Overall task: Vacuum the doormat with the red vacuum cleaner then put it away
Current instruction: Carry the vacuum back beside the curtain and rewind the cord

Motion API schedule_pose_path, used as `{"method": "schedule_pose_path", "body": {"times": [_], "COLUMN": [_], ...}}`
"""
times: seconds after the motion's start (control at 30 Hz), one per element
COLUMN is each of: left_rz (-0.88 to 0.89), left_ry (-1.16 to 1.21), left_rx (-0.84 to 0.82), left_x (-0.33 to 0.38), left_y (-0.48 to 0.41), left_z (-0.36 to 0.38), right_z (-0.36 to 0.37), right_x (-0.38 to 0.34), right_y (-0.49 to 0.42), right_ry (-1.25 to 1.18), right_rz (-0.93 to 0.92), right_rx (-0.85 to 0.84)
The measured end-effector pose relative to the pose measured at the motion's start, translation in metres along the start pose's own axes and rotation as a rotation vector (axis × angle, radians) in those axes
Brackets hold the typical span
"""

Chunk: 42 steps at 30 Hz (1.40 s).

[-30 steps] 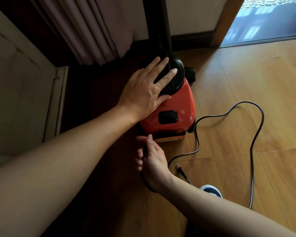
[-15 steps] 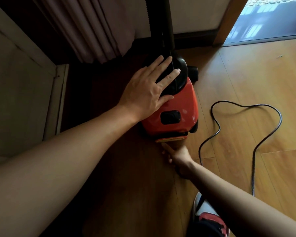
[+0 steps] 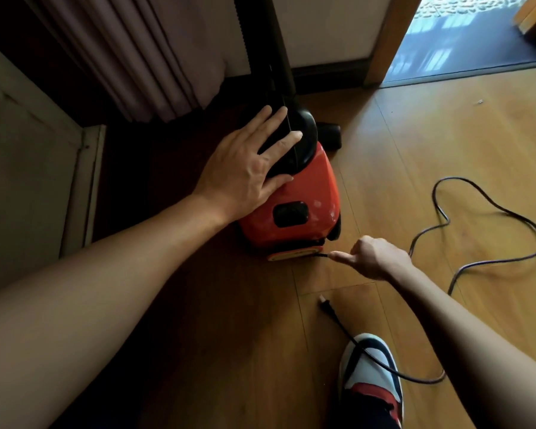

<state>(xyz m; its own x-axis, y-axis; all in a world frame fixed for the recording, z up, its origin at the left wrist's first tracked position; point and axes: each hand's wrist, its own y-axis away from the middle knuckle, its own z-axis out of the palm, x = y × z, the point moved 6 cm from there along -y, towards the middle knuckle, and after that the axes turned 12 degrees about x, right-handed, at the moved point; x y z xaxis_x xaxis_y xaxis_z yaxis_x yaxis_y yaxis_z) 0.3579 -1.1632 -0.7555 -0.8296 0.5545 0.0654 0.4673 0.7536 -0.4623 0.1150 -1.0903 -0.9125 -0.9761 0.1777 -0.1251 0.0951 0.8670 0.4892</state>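
The red vacuum cleaner (image 3: 291,205) is sitting on the wooden floor (image 3: 415,144) at the far left, close to the curtain (image 3: 130,57), its black hose (image 3: 266,41) rising up out of frame. The left hand (image 3: 248,168) is pressing flat on its top, fingers straight and spread across the black cap, the arm reaching in long from the near left.

Now the key bit: the power cord (image 3: 455,178) is coming out low at the vacuum's near end and running a short way right, straight into the right hand (image 3: 375,258). That hand is lying just beside the base, nearer the outlet than the left. Its thumb is pointing left along the cord and the other fingers are curling in, pinching it.

Beyond the hand, slack is looping across the floor to the right. The plug (image 3: 325,305) is lying loose, between hand and shoe (image 3: 372,373). To my eye this is the putting-away stage, the cord needing to travel in along that left-right line.
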Motion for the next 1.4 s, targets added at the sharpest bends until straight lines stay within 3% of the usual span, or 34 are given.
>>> {"method": "schedule_pose_path", "body": {"times": [0.13,0.23,0.33,0.6,0.87,0.97,1.1,1.2,1.33,1.4], "left_rz": [-0.005,-0.009,-0.015,-0.022,-0.022,-0.029,-0.027,-0.021,-0.021,-0.024], "left_ry": [0.001,-0.008,-0.011,-0.020,-0.030,-0.033,-0.055,-0.068,-0.069,-0.074], "left_rx": [0.010,0.008,0.004,-0.009,-0.007,-0.004,0.001,0.000,-0.004,-0.007], "left_x": [0.001,0.001,0.002,0.004,0.004,0.005,0.006,0.005,0.006,0.007], "left_y": [0.000,-0.001,-0.001,-0.001,-0.001,-0.001,-0.001,-0.001,-0.002,-0.002], "left_z": [-0.001,-0.002,-0.002,-0.003,-0.004,-0.004,-0.002,-0.002,-0.004,-0.004], "right_z": [-0.028,-0.039,-0.046,-0.055,-0.054,-0.060,-0.057,-0.034,0.001,0.012], "right_x": [-0.007,-0.018,-0.030,-0.040,-0.037,-0.050,-0.098,-0.133,-0.149,-0.152], "right_y": [0.011,0.043,0.071,0.079,0.072,0.077,0.092,0.101,0.104,0.104], "right_ry": [-0.636,-1.025,-1.144,-1.331,-1.385,-1.414,-1.151,-1.088,-0.873,-0.887], "right_rz": [0.181,0.298,0.262,0.217,0.160,0.060,-0.182,-0.269,-0.298,-0.260], "right_rx": [-0.071,-0.262,-0.380,-0.342,-0.224,-0.223,-0.183,-0.195,0.051,0.167]}}
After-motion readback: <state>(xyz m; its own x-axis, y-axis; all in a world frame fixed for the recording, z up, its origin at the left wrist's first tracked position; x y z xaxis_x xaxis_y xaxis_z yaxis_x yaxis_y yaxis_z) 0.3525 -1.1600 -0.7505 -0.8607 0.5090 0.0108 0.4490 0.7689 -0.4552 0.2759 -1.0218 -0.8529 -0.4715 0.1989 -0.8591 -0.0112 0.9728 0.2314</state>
